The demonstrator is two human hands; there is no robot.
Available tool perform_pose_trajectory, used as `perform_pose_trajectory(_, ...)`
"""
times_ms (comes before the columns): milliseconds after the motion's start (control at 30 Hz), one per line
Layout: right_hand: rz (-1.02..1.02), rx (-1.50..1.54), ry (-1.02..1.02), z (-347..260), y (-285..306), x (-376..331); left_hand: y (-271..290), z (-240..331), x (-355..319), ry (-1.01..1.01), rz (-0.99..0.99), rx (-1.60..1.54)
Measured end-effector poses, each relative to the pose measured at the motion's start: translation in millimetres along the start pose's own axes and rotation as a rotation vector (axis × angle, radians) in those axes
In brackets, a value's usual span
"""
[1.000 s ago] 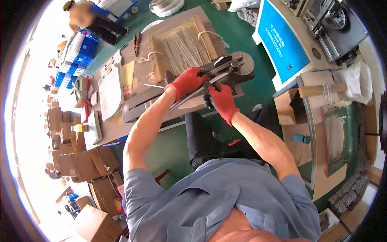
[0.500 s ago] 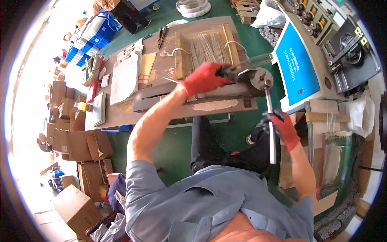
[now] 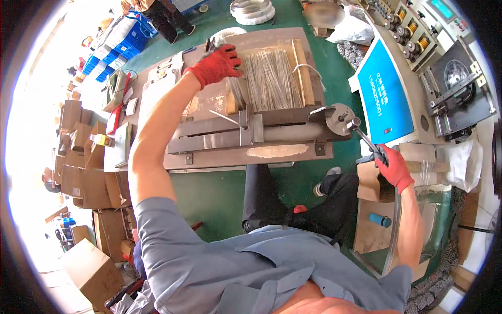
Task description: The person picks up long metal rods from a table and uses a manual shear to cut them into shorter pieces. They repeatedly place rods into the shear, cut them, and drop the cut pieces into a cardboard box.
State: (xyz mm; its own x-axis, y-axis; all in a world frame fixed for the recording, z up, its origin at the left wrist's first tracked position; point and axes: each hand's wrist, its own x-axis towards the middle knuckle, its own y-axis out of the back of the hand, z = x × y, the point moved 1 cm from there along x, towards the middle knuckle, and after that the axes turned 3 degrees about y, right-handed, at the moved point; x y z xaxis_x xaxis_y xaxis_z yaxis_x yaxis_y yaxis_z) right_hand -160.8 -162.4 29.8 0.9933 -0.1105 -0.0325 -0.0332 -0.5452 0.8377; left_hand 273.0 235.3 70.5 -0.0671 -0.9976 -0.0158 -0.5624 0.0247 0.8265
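My left hand (image 3: pixel 217 65), in a red glove, is raised over the left side of a wooden frame (image 3: pixel 298 55) that holds many straight metal wires (image 3: pixel 269 78). Its fingers are curled; a grey curved strip (image 3: pixel 238 93) shows just below them, and I cannot tell whether they hold it. My right hand (image 3: pixel 393 166), also gloved in red with dark fingers, is closed around the end of a metal lever (image 3: pixel 366 139). That lever joins a round bending head (image 3: pixel 340 119) at the right end of a long slotted steel bar (image 3: pixel 209 138). A bracket with a thin rod (image 3: pixel 225 119) sits across the bar.
A blue-fronted machine (image 3: pixel 387 94) stands to the right of the table (image 3: pixel 219 162). Pale sheets (image 3: pixel 157 78) and a flat grey case (image 3: pixel 124 144) lie at the table's left. Cardboard boxes (image 3: pixel 78 172) are stacked farther left. Wire coils (image 3: pixel 252 11) and a person's legs (image 3: pixel 162 21) are beyond the table.
My left hand has moved left and away from the bending head, leaving the bracket uncovered. The bent wire loop beside the head is gone from there. My right hand has swung the lever outward right.
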Motion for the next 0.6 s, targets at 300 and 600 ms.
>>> perform_pose_trajectory(300,-0.043,-0.013,-0.032,2.5,0.8,5.1,-74.9,51.6,34.0,0.182,-0.213,0.037)
perform_pose_trajectory(600,-0.058,-0.044,-0.017,8.6,0.1,1.8,-58.6,56.2,32.7,0.262,-0.364,0.075)
